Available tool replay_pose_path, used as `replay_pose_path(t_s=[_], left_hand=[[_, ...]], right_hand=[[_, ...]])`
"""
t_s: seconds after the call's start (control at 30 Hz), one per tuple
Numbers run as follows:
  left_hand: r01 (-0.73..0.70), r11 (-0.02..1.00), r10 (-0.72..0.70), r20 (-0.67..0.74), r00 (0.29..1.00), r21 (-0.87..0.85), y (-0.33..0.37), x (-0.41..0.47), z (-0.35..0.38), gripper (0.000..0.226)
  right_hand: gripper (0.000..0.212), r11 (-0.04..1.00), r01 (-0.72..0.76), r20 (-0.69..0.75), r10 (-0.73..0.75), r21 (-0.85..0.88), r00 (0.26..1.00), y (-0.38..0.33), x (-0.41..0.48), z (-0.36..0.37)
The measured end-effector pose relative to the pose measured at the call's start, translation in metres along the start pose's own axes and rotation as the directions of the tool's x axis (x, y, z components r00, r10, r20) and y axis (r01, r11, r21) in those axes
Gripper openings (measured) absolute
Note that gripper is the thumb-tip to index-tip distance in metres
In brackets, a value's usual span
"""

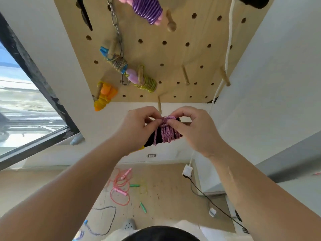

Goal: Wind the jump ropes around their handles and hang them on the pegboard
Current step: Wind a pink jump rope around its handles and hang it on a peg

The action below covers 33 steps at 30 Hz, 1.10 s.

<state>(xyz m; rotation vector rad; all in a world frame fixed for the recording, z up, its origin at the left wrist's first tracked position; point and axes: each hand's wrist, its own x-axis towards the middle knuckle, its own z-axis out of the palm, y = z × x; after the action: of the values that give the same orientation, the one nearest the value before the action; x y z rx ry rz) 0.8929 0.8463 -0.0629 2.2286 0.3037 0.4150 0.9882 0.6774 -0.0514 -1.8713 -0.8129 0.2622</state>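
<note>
Both my hands hold a pink-and-black speckled jump rope [166, 135] wound around black handles, just below the wooden pegboard [161, 54]. My left hand [139, 126] pinches the rope's top from the left. My right hand [192, 126] pinches it from the right, thumb against the coils. A bare wooden peg [159, 105] sticks out right behind my fingers. Wound ropes hang on the board: a purple one [147, 10], a blue-handled one [115, 62], a yellow-green one [146, 82] and an orange one [104, 97].
Loose ropes lie on the floor below: a pink one [120, 188], a yellow one with green handles [141, 193] and a grey speckled one [106, 221]. A white cord [228, 54] hangs at the board's right. A window is at left, a black cable [208, 200] at right.
</note>
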Motion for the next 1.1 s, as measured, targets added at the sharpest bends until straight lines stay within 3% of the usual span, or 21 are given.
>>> replay_pose_path(t_s=[0.3,0.5,0.63,0.77,0.93,1.1], left_hand=[[-0.097,0.995,0.096,0.060,0.994,0.005,-0.005,0.080,0.007,0.006],[-0.118,0.991,0.115,0.045,0.992,0.067,0.005,0.120,0.030,0.007],[-0.116,0.992,0.120,-0.126,0.985,0.043,0.025,0.133,0.022,0.008],[-0.092,0.988,0.128,-0.317,0.940,0.124,0.040,0.140,0.003,0.006],[-0.065,0.979,0.147,-0.446,0.883,0.194,0.051,0.147,-0.016,0.019],[-0.050,0.954,0.205,-0.524,0.826,0.294,0.061,0.156,-0.025,0.007]], right_hand=[[0.005,0.993,-0.070,-0.145,0.084,0.099,0.986,0.017,0.057,-0.021],[0.008,0.995,0.022,-0.059,-0.016,0.093,0.998,0.044,0.098,-0.056],[0.009,0.976,0.191,-0.009,-0.191,0.104,0.982,0.031,0.127,-0.072],[0.003,0.938,0.326,-0.001,-0.328,0.119,0.945,0.007,0.160,-0.069],[0.007,0.913,0.363,-0.035,-0.363,0.186,0.931,-0.017,0.180,-0.061],[0.005,0.894,0.405,-0.131,-0.385,0.192,0.913,-0.031,0.191,-0.058]])
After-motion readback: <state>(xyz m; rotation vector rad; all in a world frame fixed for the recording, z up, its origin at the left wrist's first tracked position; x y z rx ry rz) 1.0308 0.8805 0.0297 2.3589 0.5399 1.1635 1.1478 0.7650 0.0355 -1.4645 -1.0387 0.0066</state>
